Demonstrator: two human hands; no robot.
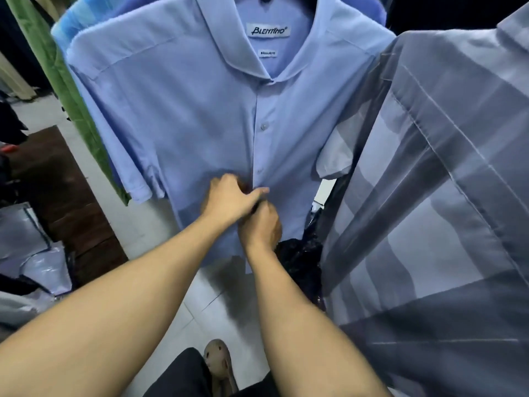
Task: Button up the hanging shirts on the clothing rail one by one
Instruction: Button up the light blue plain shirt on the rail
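A light blue short-sleeved shirt [200,116] hangs facing me, with a white brand label inside its collar. Two buttons [263,126] on its front placket are closed. Lower down on the placket, my left hand [229,200] pinches the fabric edge, thumb stretched to the right. My right hand [262,224] sits just under it, fingers curled on the placket at the same spot. The button between the two hands is hidden by the fingers.
A grey and blue striped shirt [429,196] hangs close on the right. Behind the blue shirt on the left hang more blue shirts [74,21] and a green garment [57,70]. A black bag [300,262] lies below, plastic packets [34,247] lie at left, and the floor [200,305] is pale tile.
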